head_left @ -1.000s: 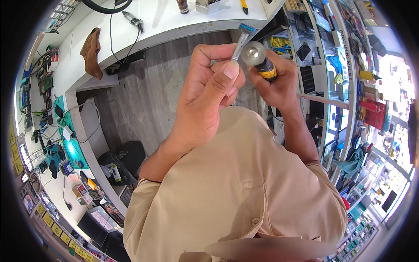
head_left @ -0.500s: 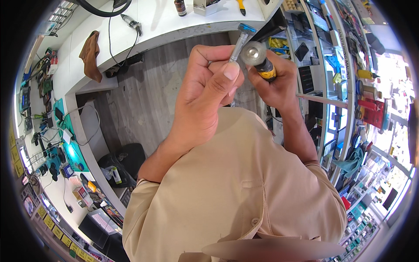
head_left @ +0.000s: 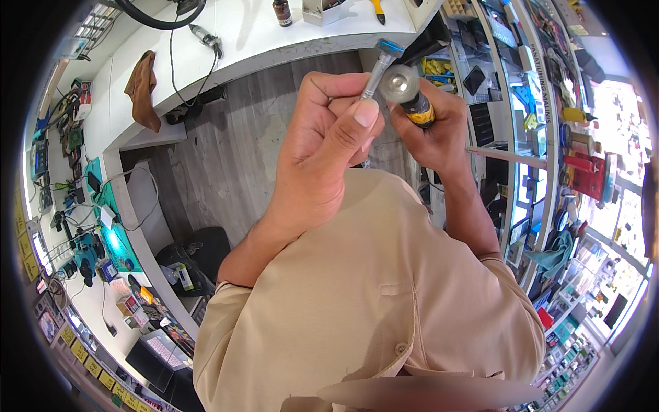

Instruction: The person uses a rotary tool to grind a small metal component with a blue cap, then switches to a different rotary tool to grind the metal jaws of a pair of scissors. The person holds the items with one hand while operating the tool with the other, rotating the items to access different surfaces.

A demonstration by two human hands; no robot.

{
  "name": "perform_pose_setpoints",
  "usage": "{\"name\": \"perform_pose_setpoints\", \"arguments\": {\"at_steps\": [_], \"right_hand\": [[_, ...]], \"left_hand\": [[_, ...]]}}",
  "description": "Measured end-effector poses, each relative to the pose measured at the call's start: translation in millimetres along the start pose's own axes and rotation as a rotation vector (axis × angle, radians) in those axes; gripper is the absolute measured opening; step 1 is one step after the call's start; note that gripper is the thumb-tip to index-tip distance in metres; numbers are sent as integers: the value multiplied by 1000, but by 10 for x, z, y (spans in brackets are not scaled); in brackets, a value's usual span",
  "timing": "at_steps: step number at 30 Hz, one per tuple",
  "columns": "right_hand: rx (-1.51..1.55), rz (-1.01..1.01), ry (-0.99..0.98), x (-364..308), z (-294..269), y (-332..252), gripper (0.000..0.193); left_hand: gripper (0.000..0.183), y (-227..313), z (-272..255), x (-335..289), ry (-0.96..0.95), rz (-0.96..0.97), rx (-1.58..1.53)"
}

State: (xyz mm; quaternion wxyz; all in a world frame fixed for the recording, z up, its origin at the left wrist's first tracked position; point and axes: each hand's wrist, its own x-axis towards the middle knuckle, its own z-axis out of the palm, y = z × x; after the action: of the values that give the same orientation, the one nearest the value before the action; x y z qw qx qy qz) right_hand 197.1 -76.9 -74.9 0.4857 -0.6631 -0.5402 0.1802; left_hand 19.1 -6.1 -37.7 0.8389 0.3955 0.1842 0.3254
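My left hand (head_left: 328, 141) is closed, pinching the silver handle of a razor (head_left: 374, 77) between thumb and fingers. The razor points up, and its blue head (head_left: 390, 47) is at the top. In my right hand (head_left: 439, 123) is a black-and-yellow rotary tool (head_left: 419, 113), its fingers wrapped round the body. A round, greyish, see-through-looking wheel (head_left: 398, 83) with a bright metal centre sits on the tool's end. The wheel is right beside the razor handle; whether they touch, I cannot tell. Both hands are raised in front of my chest.
A white counter (head_left: 247, 31) ahead bears a dark bottle (head_left: 282, 12), a yellow brush (head_left: 379, 10) and a corded tool (head_left: 204, 36). Brown cloth (head_left: 142, 89) hangs over its edge. Glass shelves (head_left: 511, 130) stand close on the right; a black stool (head_left: 199, 250) is at lower left.
The razor's blue head has tipped very slightly down and looks more blurred. Both hands hold nearly the same place.
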Motion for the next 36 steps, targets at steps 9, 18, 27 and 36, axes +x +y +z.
{"name": "perform_pose_setpoints", "arguments": {"at_steps": [9, 18, 27, 36], "right_hand": [[-2, 22, -1, 1, 5, -16, 13], [18, -6, -11, 14, 6, 6, 12], [3, -3, 11, 14, 11, 2, 12], [27, -9, 10, 13, 12, 13, 12]], "left_hand": [[29, -5, -8, -1, 2, 8, 4], [27, -29, -10, 6, -5, 29, 13], [27, -22, -11, 9, -5, 25, 22], [27, -17, -6, 5, -9, 22, 25]]}}
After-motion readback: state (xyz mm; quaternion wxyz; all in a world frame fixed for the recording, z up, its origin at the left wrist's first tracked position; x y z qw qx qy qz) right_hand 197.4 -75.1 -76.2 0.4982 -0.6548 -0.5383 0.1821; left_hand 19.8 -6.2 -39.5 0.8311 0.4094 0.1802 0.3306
